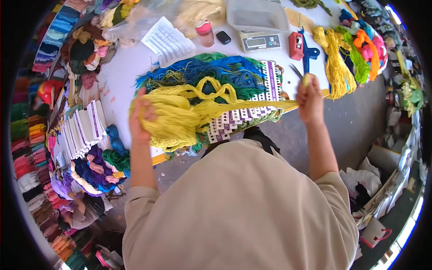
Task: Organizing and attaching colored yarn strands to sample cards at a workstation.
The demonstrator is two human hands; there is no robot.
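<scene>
A thick hank of yellow thread (173, 114) lies near the table's front edge, its strands smeared by motion. At its left end my left hand (143, 116) grips the threads, with the fingers partly sunk among them. From the hank a long strand runs taut to my right hand (310, 100), which is closed around it. Scissors (296, 70) also sit in my right hand, blades pointing up and left. Behind the hank lie blue and green threads (216, 72). White cards with rows of holes (272, 81) hold thread ends beneath the taut strand.
Farther back are a scale (260, 42) bearing a clear plastic tub (257, 15), a bottle with a pink lid (204, 33), and a printed sheet (167, 39). A red block-shaped tool (296, 46) and blue clipboard (310, 53) stand right. More yellow hanks (335, 63) hang over the right edge.
</scene>
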